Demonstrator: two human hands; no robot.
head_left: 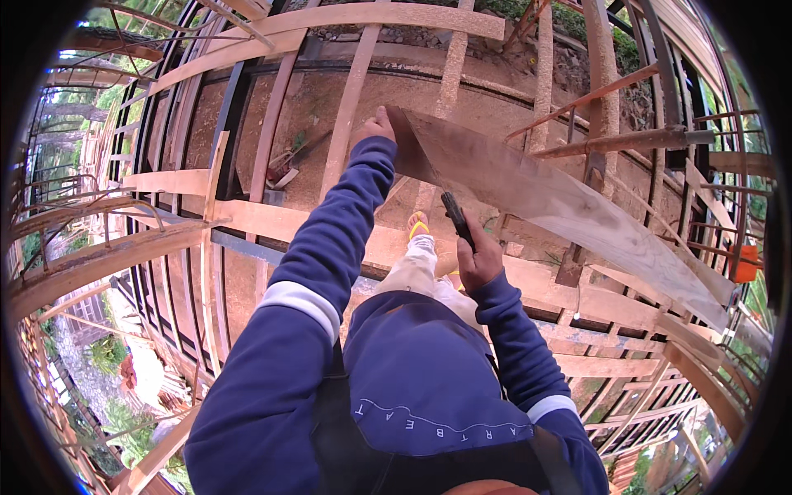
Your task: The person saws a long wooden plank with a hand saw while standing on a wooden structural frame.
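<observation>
My left hand (377, 128) is closed on the near-left end of a wide wooden plank (528, 186), which slants down to the right across the timber framing. In my right hand (480, 257) is a black-handled tool (456, 219), its handle pointing up toward the plank's lower edge. A thin dark line runs on from the handle across the plank's end, like a blade seen edge-on, but I cannot make out its kind. The plank's end left of that line looks darker. My fingers around the handle are partly hidden.
Open timber framing (355, 107) surrounds me, with gaps down to brown ground. My foot in a yellow sandal (419, 223) is near a beam. Rusty metal bars (610, 142) stand at the right, beside an orange object (745, 264). A curved beam (107, 256) crosses the left.
</observation>
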